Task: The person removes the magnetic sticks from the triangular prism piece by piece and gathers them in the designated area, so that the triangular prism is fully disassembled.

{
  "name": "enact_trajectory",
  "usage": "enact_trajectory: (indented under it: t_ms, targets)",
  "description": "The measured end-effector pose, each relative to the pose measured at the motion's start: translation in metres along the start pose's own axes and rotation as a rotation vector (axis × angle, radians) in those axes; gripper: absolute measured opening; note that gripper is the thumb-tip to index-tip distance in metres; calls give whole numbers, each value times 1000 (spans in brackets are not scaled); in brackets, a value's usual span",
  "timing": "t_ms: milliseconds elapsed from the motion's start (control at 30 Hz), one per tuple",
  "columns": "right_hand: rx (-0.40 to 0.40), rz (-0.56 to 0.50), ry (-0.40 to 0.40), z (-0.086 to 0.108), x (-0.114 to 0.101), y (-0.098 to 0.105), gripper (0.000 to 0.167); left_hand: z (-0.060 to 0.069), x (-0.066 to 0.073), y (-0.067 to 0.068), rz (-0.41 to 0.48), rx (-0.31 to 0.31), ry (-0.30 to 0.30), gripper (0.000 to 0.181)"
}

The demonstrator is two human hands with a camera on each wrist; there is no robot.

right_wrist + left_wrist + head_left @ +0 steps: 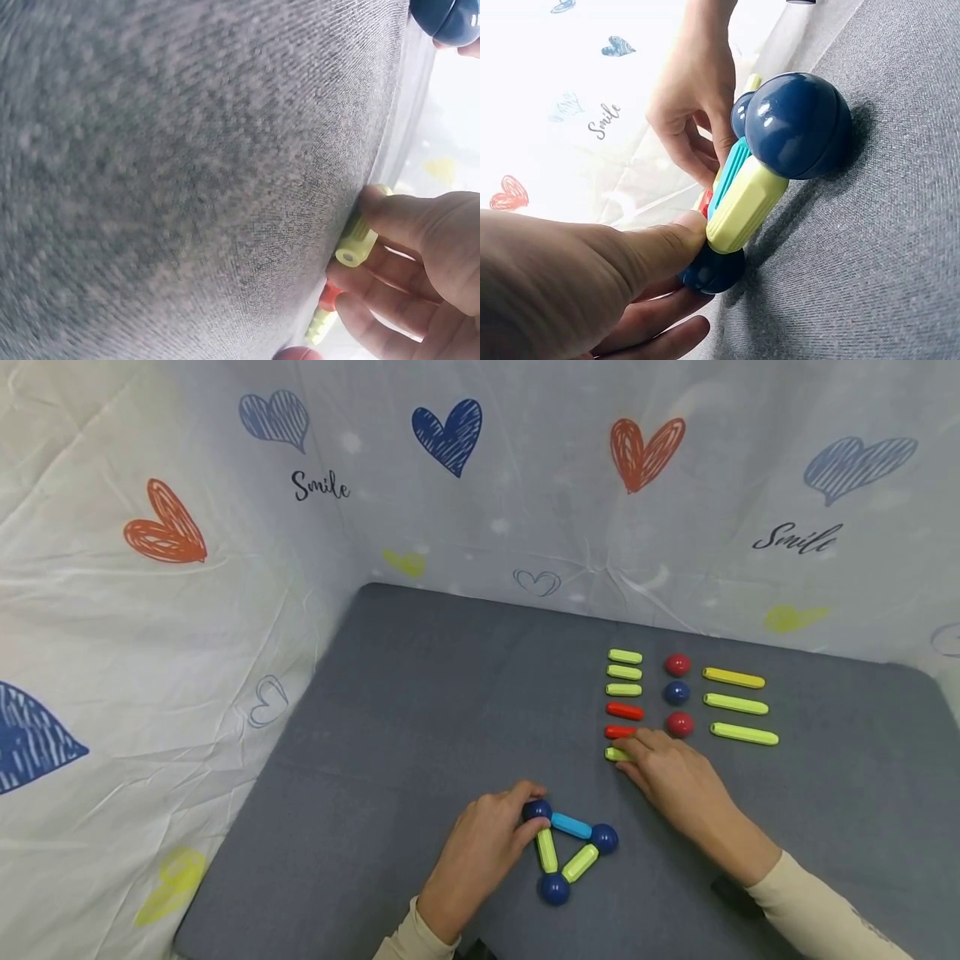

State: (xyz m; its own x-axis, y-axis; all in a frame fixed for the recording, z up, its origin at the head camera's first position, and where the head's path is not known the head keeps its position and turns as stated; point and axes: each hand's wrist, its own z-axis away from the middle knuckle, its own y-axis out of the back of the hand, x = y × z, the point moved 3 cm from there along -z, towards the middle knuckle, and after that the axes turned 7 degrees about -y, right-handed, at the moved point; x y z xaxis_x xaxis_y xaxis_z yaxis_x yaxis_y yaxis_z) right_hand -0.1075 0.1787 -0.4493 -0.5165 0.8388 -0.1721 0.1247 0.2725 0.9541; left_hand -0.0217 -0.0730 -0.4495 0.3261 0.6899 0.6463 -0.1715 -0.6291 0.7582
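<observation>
A triangle of three dark blue balls, two short yellow-green rods [580, 863] and one light blue rod [572, 826] lies on the grey surface. My left hand [483, 831] pinches its upper-left blue ball [537, 811] between thumb and fingers. In the left wrist view, the nearest blue ball [801, 126] stands out beyond the thumb. My right hand [675, 772] pinches a short yellow-green rod [357, 238] at the near end of a column of short rods. Just beyond that rod is a red rod [620, 732], partly covered by the right fingers.
Farther up the column lie another red rod [625, 711] and three short yellow-green rods [624, 672]. Right of them stand two red balls [678, 665] and a blue ball [676, 693], then three longer rods [736, 703]. A heart-printed white cloth [495, 493] borders the grey surface [390, 710].
</observation>
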Motion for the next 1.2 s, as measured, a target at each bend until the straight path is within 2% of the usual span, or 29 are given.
enact_trajectory:
  t_ms: [433,700,867,1000,1200]
  targets:
    - [-6,-14,-8,3,0,1,32,2,0,-3,0,2,-3,34]
    - [76,7,41,9,-13,26,33,3,0,-1,13,-2,1,34]
    - [0,-120,117,24,-33,38,40,4,1,0,5,1,-2,34]
    - [-80,-184,179,39,-48,37,42,4,1,0,-3,-1,-4,33]
    - [-160,-218,173,54,-59,25,42,4,1,-1,-3,-6,-7,34]
